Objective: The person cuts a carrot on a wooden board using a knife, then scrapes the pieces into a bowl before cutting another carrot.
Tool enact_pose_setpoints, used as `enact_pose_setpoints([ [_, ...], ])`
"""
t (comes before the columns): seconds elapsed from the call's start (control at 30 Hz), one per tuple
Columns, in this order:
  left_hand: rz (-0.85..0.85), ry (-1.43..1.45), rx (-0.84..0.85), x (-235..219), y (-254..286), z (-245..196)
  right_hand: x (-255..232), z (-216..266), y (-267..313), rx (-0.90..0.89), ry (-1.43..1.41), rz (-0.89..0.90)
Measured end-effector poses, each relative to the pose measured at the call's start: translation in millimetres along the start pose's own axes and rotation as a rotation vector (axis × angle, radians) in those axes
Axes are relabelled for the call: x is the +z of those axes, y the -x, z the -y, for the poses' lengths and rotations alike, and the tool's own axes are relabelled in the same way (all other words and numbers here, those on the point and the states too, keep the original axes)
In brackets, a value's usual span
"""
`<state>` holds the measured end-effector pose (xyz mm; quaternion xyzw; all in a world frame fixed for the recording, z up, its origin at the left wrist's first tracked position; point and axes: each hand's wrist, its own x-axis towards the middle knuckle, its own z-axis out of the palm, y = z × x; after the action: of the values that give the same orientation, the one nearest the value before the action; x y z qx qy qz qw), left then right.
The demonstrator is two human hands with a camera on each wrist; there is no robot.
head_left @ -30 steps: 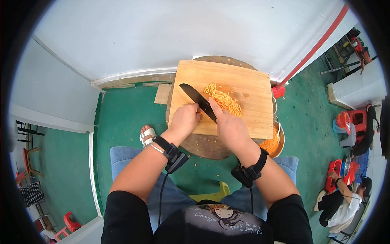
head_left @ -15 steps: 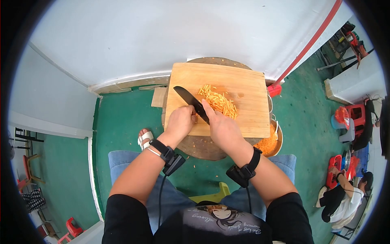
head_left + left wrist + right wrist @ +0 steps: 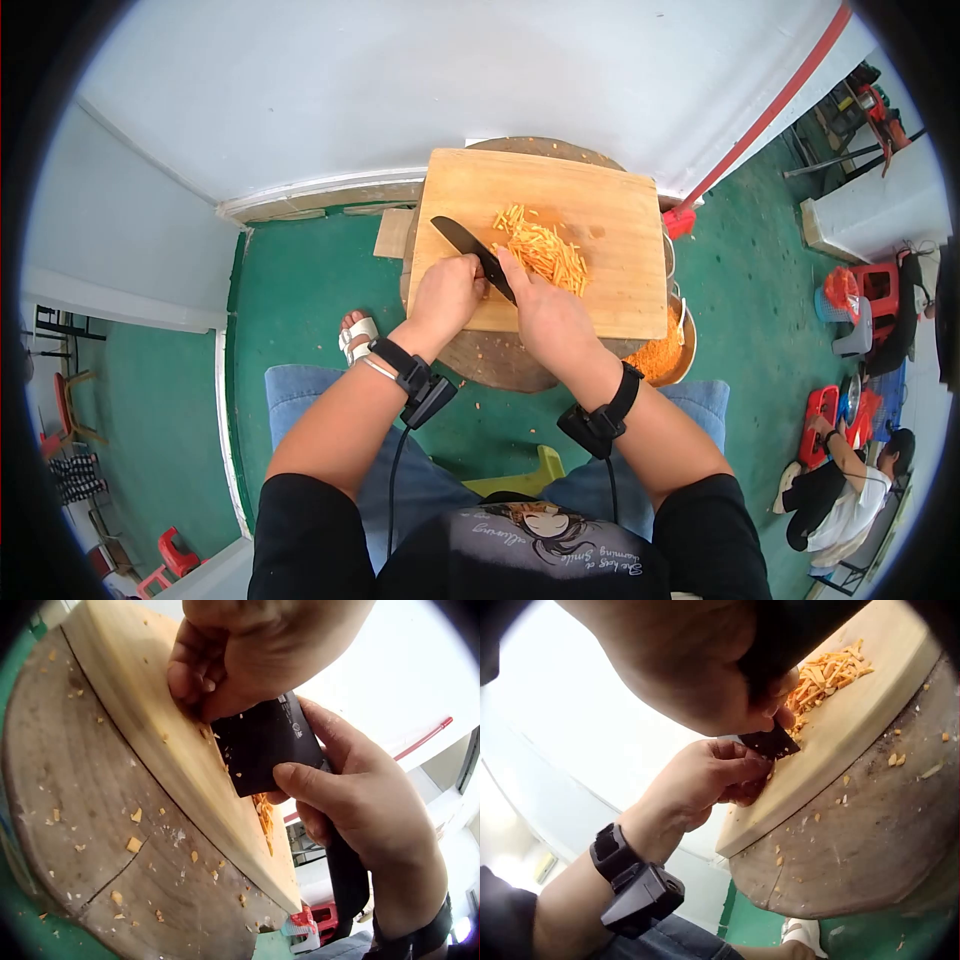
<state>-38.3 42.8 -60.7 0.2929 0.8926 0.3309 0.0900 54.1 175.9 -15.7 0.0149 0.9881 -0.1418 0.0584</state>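
My right hand (image 3: 555, 318) grips a black kitchen knife (image 3: 462, 237) by its handle, thumb against the side of the blade in the left wrist view. The blade stands slantwise on the wooden cutting board (image 3: 622, 225). Just left of the blade, my left hand (image 3: 446, 295) has its fingers curled down at the board. A small orange carrot piece (image 3: 204, 733) shows under these fingertips, mostly hidden by them. Right of the knife lies a pile of thin carrot strips (image 3: 545, 252). Tiny orange bits cling to the blade.
Beneath the board is a round wooden block (image 3: 500, 362), sprinkled with crumbs. A metal bowl (image 3: 688, 350) of fine orange shreds stands low at its right. A white wall (image 3: 330, 90) rises close behind. Another person (image 3: 850, 490) sits at the far right beside red baskets.
The view shifts slightly. Both hands and the knife keep nearly the same pose at the left part of the board, and the carrot pile looks much the same.
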Motion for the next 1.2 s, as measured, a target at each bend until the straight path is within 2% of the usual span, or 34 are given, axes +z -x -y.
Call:
enact_pose_setpoints([
  [0.13, 0.0, -0.014, -0.035, 2, 0, 0, -1, 2, 1, 0.003, 0.049, 0.009],
  [0.27, -0.033, -0.028, 0.033, 4, -2, 6, 5, -6, -2, 0.001, 0.029, -0.042],
  [0.37, -0.052, -0.055, 0.09, 4, -1, 4, 7, -17, -5, 0.05, -0.125, -0.059],
  [0.43, -0.06, -0.068, 0.1, 4, -2, 4, 6, -16, -2, -0.007, -0.106, -0.13],
  [0.5, -0.067, -0.053, 0.03, 4, -2, 3, 2, -12, 0, -0.009, -0.107, -0.123],
  [0.73, -0.038, -0.045, -0.006, -3, 0, -2, 4, -3, -1, -0.001, -0.014, -0.016],
  [0.93, -0.052, -0.097, -0.009, -2, 0, -1, 4, -8, 1, -0.041, -0.061, -0.109],
  [1.0, -0.006, -0.137, -0.041, -6, 0, -2, 1, -7, 2, -0.033, -0.049, -0.074],
  [1.13, 0.02, -0.151, -0.042, -5, 0, -1, 9, -8, 1, -0.031, -0.021, -0.064],
  [1.2, -0.004, -0.172, 0.034, -1, 0, 2, 9, -10, -1, -0.04, -0.033, -0.065],
])
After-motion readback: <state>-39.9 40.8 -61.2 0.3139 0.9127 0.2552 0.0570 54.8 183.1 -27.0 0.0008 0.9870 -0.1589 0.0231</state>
